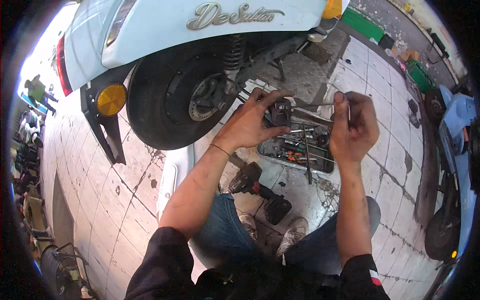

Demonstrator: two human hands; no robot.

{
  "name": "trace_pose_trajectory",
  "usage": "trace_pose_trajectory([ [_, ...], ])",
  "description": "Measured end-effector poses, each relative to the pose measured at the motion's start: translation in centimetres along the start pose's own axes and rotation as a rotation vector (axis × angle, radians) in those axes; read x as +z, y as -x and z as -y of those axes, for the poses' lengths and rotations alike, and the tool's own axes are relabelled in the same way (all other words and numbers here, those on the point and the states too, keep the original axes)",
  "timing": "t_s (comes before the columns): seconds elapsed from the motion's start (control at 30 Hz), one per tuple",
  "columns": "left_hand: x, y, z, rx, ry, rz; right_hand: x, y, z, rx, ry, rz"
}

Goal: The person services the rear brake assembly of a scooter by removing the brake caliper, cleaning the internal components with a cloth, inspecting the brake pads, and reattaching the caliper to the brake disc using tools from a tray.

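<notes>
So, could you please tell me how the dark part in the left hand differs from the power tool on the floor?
The dark part is held up in the left hand, while the power tool lies on the tiled floor. The dark part is compact and blocky; the power tool is longer, with a handle and thick base. Both look mostly dark.

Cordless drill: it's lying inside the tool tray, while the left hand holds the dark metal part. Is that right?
Not quite: in the head view, the cordless drill lies on the tiled floor, outside the tool tray. The left hand does hold the dark metal part.
</notes>
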State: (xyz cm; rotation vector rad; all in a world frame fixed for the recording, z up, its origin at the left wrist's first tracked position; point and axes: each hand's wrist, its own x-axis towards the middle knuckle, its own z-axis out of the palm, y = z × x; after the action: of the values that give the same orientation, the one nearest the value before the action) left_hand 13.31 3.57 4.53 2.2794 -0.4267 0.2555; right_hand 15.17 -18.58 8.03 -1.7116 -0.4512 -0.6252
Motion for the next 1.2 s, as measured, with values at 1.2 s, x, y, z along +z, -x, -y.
trace_pose_trajectory([
  [1.2,0.2,1.0,2.6,0.025,-0.009,-0.006,2.5,0.4,1.6,-0.260,-0.061,0.252],
])
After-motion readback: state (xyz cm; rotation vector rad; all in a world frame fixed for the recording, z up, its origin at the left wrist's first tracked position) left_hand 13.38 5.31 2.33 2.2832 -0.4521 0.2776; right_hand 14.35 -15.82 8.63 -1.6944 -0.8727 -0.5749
